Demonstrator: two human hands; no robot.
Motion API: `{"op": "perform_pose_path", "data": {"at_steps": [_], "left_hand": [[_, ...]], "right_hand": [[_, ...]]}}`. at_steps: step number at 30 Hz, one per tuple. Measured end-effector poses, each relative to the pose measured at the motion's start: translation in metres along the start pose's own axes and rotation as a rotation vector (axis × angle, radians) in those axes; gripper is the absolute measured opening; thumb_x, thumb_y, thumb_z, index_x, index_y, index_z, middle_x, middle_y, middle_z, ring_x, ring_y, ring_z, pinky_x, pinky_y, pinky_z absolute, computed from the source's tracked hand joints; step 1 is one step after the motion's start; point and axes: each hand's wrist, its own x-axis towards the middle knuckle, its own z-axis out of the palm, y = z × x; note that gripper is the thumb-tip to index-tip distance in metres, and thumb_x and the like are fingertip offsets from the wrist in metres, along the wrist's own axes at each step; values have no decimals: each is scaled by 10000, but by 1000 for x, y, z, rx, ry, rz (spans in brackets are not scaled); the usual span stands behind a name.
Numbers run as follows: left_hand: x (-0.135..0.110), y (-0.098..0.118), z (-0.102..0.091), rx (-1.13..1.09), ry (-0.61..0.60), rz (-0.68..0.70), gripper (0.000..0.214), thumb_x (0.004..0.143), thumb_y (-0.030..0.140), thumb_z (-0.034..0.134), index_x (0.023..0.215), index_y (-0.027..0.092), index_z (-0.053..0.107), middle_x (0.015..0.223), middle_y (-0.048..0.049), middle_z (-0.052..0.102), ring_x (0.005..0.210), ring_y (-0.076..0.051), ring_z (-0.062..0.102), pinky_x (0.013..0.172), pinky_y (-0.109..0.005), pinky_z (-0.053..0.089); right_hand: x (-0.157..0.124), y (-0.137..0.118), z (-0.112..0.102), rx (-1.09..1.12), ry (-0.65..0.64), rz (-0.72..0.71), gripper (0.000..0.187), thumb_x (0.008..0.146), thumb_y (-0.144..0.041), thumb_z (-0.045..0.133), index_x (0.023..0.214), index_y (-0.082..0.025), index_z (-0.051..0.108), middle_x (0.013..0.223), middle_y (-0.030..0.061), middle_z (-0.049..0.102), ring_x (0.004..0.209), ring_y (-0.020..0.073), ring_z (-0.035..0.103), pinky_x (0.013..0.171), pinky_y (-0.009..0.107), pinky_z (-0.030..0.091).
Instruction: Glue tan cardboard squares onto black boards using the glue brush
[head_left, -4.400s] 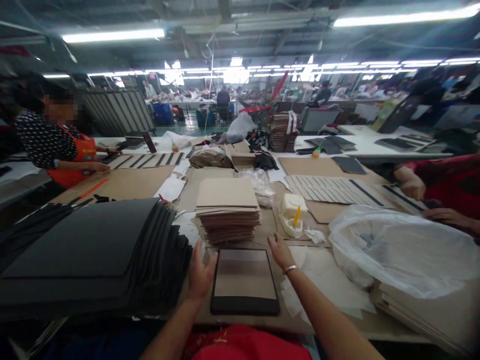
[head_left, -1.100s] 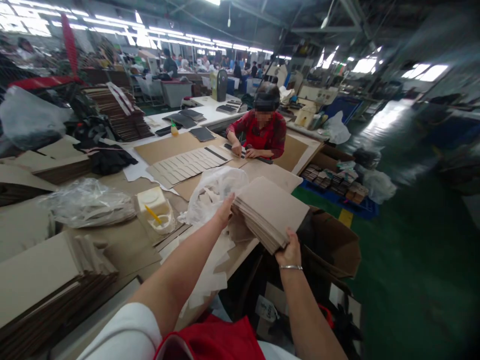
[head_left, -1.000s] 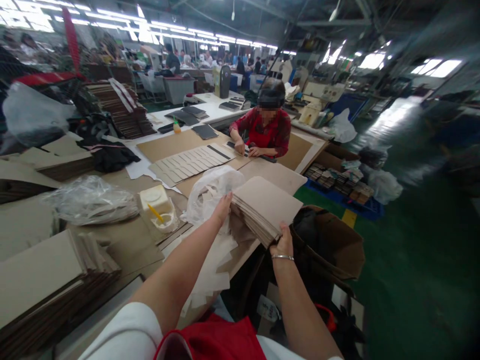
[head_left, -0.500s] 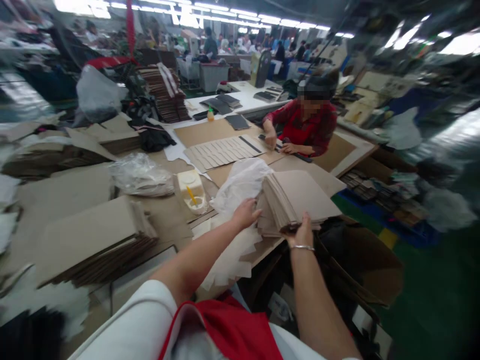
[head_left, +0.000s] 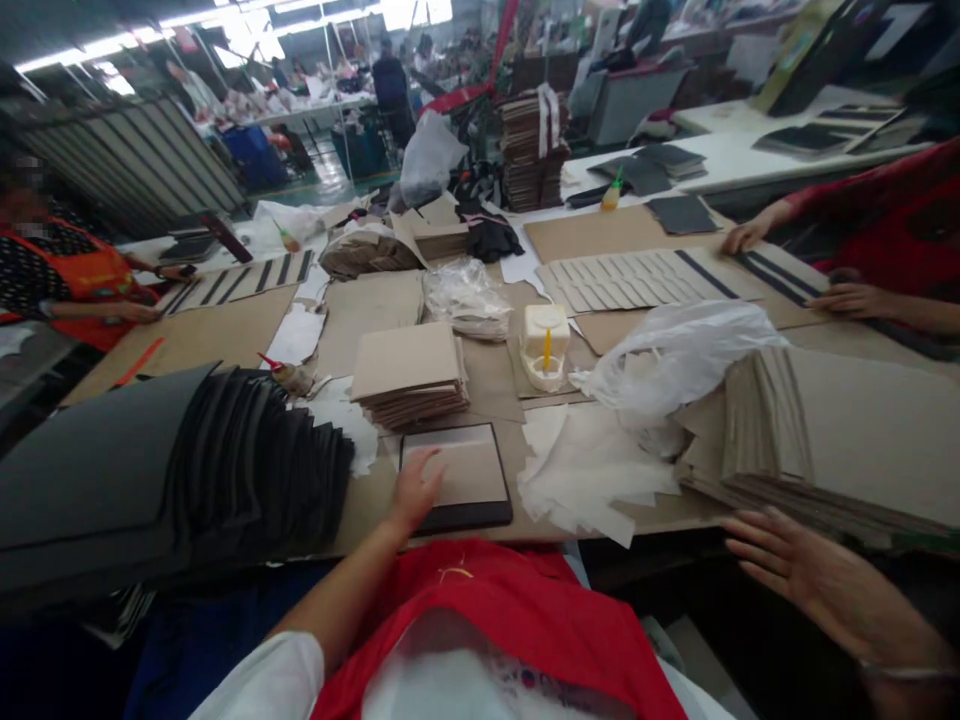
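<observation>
My left hand [head_left: 418, 490] is open over the left side of a beige panel [head_left: 471, 468] that lies on a dark-edged black sheet [head_left: 472, 515] at the table's front edge. Whether its fingers touch the panel I cannot tell. Slightly blurred, my right hand [head_left: 780, 565] is open with nothing in it, just below the large stack of beige sheets [head_left: 870, 430] on the right. Behind the beige panel stands a smaller stack of beige boards [head_left: 409, 365]. A fanned pile of dark grey sheets [head_left: 97, 460] lies to the left.
A cream container with a yellow stick [head_left: 546, 345], a clear plastic bag [head_left: 675, 350] and white paper scraps [head_left: 592, 470] lie mid-table. One co-worker's hand [head_left: 750, 232] is at striped strips on the right; another person in an orange apron [head_left: 94, 290] works on the left.
The view has swung left. My right hand has let go of the large beige stack and drawn back below it. My left hand has moved from beside that stack to the beige panel.
</observation>
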Motion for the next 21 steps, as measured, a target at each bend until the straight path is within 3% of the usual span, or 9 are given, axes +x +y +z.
{"op": "perform_pose_path", "data": {"at_steps": [2, 4, 6, 8, 10, 13, 18, 21], "left_hand": [[-11, -46, -24, 60, 143, -230, 331, 812, 281, 508, 1121, 175, 562, 1175, -94, 594, 1097, -206, 548, 936, -315, 431], [-18, -75, -33, 100, 141, -387, 373, 796, 274, 531, 1153, 166, 528, 1216, -102, 572, 1091, -204, 555, 912, -303, 438], [-19, -89, -30, 117, 84, -469, 385, 774, 272, 566, 1138, 152, 527, 1187, -112, 589, 1049, -207, 579, 889, -308, 446], [-19, -92, -22, 120, 44, -489, 355, 751, 258, 590, 1085, 142, 555, 1111, -116, 622, 1007, -218, 594, 876, -322, 448], [-20, -90, -14, 120, 34, -481, 336, 727, 225, 600, 1051, 139, 577, 1084, -124, 626, 1033, -236, 578, 904, -333, 429], [-25, -85, -7, 108, 53, -474, 394, 687, 158, 600, 1080, 132, 579, 1155, -145, 583, 1144, -257, 510, 986, -334, 363], [-24, -89, -12, -5, 130, -503, 445, 622, 138, 648, 1063, 118, 589, 1117, -150, 601, 1116, -259, 531, 977, -320, 371], [7, -97, -27, -106, 238, -535, 378, 683, 223, 626, 1050, 143, 580, 1050, -125, 632, 1040, -239, 576, 891, -315, 429]], "right_hand": [[-21, 22, 57, -124, -113, -68, 292, 612, -441, 657, 817, -233, 661, 960, 181, 674, 628, 181, 650, 637, 386, 521], [-31, 44, 127, -290, -344, -190, 378, 652, -426, 665, 948, -192, 639, 969, 142, 675, 736, 197, 658, 698, 383, 533], [-27, 60, 198, -504, -473, -358, 389, 720, -409, 613, 1026, -168, 610, 1019, 124, 658, 833, 213, 650, 747, 384, 523], [-13, 69, 258, -838, -403, -564, 426, 749, -346, 607, 1126, -152, 566, 1140, 132, 611, 982, 218, 607, 870, 360, 469], [4, 74, 298, -1162, -269, -628, 490, 770, -329, 600, 1194, -98, 513, 1207, 184, 560, 1104, 244, 544, 936, 341, 409], [22, 79, 322, -1414, -223, -609, 473, 811, -326, 553, 1194, -55, 496, 1228, 223, 531, 1149, 259, 511, 949, 324, 381], [30, 74, 320, -1468, -274, -634, 452, 771, -298, 599, 1131, -32, 535, 1169, 244, 560, 1104, 296, 538, 928, 370, 397], [39, 55, 335, -1202, -291, -699, 472, 745, -242, 632, 1161, -52, 516, 1230, 247, 513, 1186, 316, 469, 992, 415, 343]]}}
